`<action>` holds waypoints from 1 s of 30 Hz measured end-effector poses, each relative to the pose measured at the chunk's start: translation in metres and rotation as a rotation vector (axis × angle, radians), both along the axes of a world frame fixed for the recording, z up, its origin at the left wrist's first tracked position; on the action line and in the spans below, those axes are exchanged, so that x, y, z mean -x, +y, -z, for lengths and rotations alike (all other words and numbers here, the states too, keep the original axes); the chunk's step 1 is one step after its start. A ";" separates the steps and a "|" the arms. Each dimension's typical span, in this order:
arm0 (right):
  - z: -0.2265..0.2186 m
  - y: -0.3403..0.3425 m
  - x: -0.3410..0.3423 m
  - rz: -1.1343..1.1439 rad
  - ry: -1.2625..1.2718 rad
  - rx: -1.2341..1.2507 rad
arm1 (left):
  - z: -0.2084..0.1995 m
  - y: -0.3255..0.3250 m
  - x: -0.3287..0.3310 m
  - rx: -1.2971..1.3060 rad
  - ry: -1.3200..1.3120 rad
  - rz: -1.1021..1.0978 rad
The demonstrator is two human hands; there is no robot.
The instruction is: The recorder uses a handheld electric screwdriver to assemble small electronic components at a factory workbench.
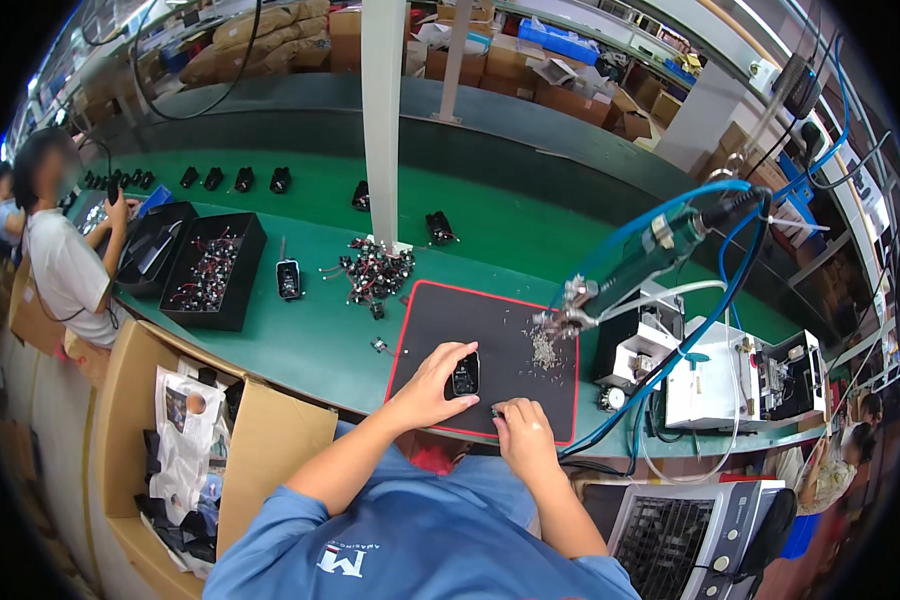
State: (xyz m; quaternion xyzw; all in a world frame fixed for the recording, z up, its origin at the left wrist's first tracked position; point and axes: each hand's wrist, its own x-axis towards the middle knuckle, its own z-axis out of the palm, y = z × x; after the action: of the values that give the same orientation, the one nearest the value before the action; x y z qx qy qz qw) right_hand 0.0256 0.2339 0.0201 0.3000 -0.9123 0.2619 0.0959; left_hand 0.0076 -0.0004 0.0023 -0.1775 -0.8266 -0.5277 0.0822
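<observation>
Curving around the black case (pixel 466 376), the left grip (pixel 435 386) is closed on its sides. The right grip (pixel 526 430) is drawn narrow just beside; whether anything is pinched there cannot be told. The case, rounded and pale-rimmed with dark parts showing inside, is placed over the front half of the black mat (pixel 460 310). White lettering is borne by the blue shirt (pixel 440 535). The mat is edged in red, with bare room left beyond the case. Toward its right edge, tiny silver pieces (pixel 544 352) are scattered; beyond its left edge, wired parts (pixel 375 275) are heaped on the green surface (pixel 315 350).
</observation>
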 end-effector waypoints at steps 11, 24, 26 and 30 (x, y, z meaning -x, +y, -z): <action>-0.016 0.001 0.027 -0.081 -0.050 -0.119 | -0.003 -0.003 0.005 0.251 0.103 0.010; -0.015 -0.045 0.013 0.026 0.097 0.086 | 0.001 0.000 0.000 0.236 0.138 0.022; -0.014 -0.046 0.012 0.021 0.109 0.068 | 0.000 0.000 0.000 0.240 0.122 0.026; -0.017 -0.048 0.012 -0.001 0.075 -0.020 | 0.002 0.000 0.000 0.247 0.139 0.024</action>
State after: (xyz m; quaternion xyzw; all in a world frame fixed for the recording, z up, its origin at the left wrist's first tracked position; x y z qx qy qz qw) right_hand 0.0134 0.1862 0.0369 0.3111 -0.9104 0.2415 0.1267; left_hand 0.0080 0.0000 0.0001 -0.2325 -0.8753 -0.4094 0.1105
